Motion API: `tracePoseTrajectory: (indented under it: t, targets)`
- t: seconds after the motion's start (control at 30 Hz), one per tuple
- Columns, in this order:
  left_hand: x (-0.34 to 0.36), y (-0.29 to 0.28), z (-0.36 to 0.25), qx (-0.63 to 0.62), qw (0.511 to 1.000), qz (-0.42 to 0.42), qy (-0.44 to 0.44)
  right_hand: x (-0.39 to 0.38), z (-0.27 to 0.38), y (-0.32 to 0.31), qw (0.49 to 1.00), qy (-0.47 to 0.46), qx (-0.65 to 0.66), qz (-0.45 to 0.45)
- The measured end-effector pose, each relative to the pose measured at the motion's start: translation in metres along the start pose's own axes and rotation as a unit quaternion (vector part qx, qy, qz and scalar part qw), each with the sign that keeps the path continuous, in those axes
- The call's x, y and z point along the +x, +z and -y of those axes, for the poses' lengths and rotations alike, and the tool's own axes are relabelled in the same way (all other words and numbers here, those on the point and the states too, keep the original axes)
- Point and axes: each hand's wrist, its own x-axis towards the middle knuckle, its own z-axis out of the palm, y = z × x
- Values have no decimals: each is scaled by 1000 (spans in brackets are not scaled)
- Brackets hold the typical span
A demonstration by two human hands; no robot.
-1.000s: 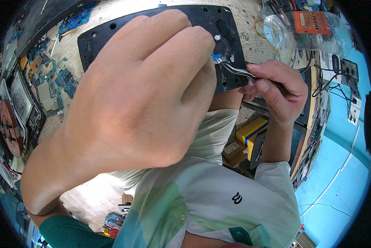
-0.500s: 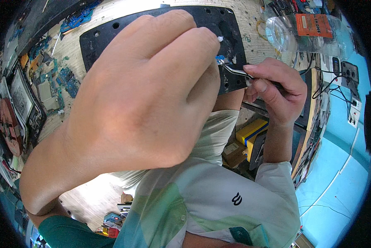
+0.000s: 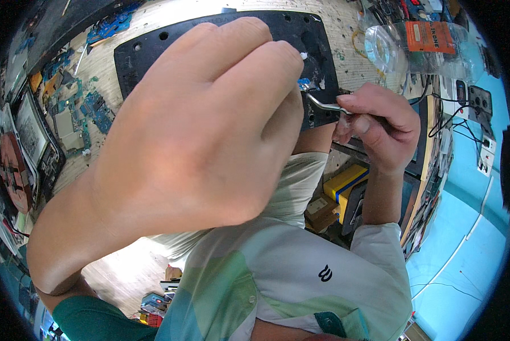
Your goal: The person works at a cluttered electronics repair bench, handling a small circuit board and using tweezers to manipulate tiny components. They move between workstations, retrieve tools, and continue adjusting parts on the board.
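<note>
Close to the camera, my left hand (image 3: 192,125) is closed with its knuckles up, so its fingertips and whatever they hold are hidden. It covers much of a black mat (image 3: 317,42) with holes along its edge. My right hand (image 3: 383,125) grips bent-tip tweezers (image 3: 326,106) over the mat's right edge. Their curved tip lies just below a small blue and silver piece (image 3: 304,84), partly hidden behind my left hand. Small white bits (image 3: 304,55) lie on the mat.
Circuit boards (image 3: 73,119) lie on the bench at left, beside a dark-framed panel (image 3: 36,131) and a brown round object (image 3: 15,170). A clear plastic bottle (image 3: 386,48) with an orange label lies at upper right. Cables (image 3: 454,113) hang by the right wall. A yellow box (image 3: 346,184) is below.
The tweezers' tip has drawn slightly down and away from the small blue and silver piece. My left hand has stayed almost in place.
</note>
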Motion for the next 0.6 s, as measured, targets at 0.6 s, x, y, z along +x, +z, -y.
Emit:
tracePoseTrajectory:
  t: [0.6]
  targets:
    - [2, 3, 2, -4, 1000, -19, 5, -7, 0, 3, 999, 7, -27, -41]
